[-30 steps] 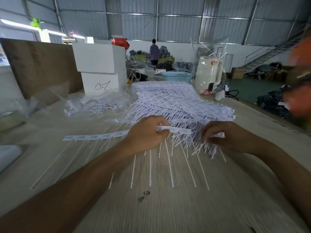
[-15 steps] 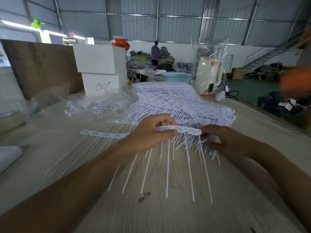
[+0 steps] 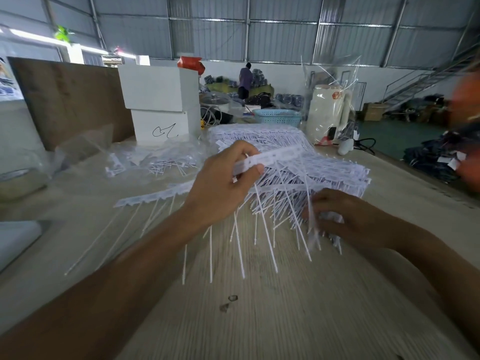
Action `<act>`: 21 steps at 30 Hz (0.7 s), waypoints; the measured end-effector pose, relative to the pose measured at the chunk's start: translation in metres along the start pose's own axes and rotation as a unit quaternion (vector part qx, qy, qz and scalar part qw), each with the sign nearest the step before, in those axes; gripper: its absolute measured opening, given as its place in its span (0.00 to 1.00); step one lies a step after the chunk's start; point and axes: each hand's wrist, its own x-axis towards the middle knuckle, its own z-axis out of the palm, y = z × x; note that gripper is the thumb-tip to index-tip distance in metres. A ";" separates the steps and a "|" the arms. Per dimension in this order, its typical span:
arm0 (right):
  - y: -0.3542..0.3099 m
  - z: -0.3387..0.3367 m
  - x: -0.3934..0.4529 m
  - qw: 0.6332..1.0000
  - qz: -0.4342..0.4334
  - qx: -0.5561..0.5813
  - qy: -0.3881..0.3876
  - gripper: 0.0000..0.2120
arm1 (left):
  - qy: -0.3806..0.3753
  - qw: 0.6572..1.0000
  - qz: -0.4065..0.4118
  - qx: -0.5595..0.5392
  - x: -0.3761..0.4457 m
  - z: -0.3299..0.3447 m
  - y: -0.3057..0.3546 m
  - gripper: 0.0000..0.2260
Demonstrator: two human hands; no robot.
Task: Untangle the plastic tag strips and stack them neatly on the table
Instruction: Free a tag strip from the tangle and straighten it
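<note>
Left hand (image 3: pixel 223 183) pinches one plastic tag strip (image 3: pixel 272 158) between thumb and curled fingers, raised above the table (image 3: pixel 259 320). Right hand (image 3: pixel 342 216), fingers curled, grips the near edge of the tangled strip pile (image 3: pixel 298 157) lying mid-table

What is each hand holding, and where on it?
The left hand pinches a tag strip by the end of its header bar. The right hand grips a bunch of tangled strips.

Warehouse/factory: corrugated metal walls (image 3: pixel 280 40), steel stairs (image 3: pixel 415 87), boxes (image 3: pixel 158 89)
</note>
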 end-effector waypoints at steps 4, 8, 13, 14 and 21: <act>0.003 0.003 0.001 0.999 0.034 -0.024 0.012 0.12 | 0.037 0.998 -0.048 -0.027 0.001 -0.005 -0.003 0.03; -0.007 -0.005 0.006 0.973 0.062 0.110 0.194 0.10 | -0.119 0.992 -0.021 -0.034 -0.005 -0.001 -0.002 0.02; -0.030 -0.005 0.006 0.924 0.109 0.357 0.083 0.14 | -0.192 0.980 0.024 0.035 -0.014 0.014 -0.001 0.04; -0.033 -0.001 0.009 0.919 0.108 0.372 0.081 0.12 | -0.191 0.980 0.028 0.057 -0.015 0.015 -0.001 0.06; -0.047 0.005 0.012 0.873 0.159 0.454 0.078 0.11 | -0.196 0.957 0.072 0.200 -0.022 0.017 -0.001 0.12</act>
